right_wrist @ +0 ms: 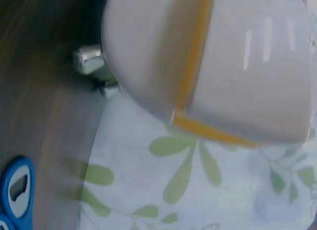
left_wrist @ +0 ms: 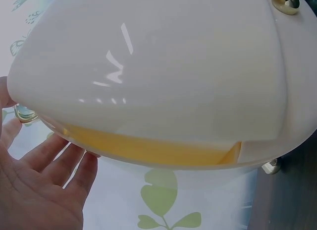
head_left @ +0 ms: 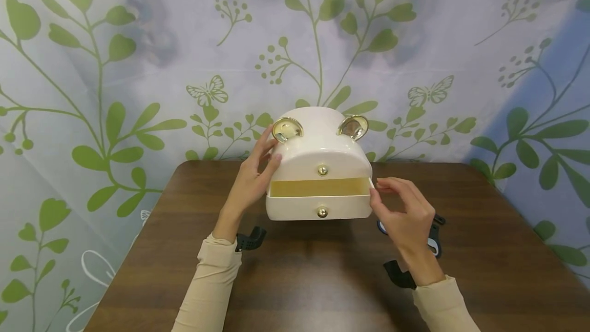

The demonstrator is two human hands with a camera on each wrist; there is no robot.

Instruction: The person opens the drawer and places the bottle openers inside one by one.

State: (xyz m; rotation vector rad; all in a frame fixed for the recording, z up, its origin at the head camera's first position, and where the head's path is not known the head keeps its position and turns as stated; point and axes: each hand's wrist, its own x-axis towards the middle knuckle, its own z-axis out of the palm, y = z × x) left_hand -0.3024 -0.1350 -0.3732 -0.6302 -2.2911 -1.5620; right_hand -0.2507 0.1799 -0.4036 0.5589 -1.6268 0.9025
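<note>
A white storage box (head_left: 318, 137) with two gold ears stands on the table. Its domed front carries an upper gold knob (head_left: 322, 170). The lower drawer (head_left: 295, 208), with its own gold knob (head_left: 322, 212), is pulled partway out, baring a yellow interior (head_left: 322, 188). My left hand (head_left: 251, 175) rests against the box's left side, thumb below the left ear (head_left: 287, 129); in the left wrist view its fingers are fairly straight, tips at the box's edge. At the drawer's right end is my right hand (head_left: 405, 209), thumb tip against the drawer's side, fingers loosely bent.
Blue-rimmed pieces with pale centres (right_wrist: 19, 188) lie on the brown table (head_left: 304, 291) to the right, partly behind my right hand in the head view. Metal feet (right_wrist: 89, 59) hold the box up. A leaf-patterned cloth (head_left: 221, 65) hangs behind the table.
</note>
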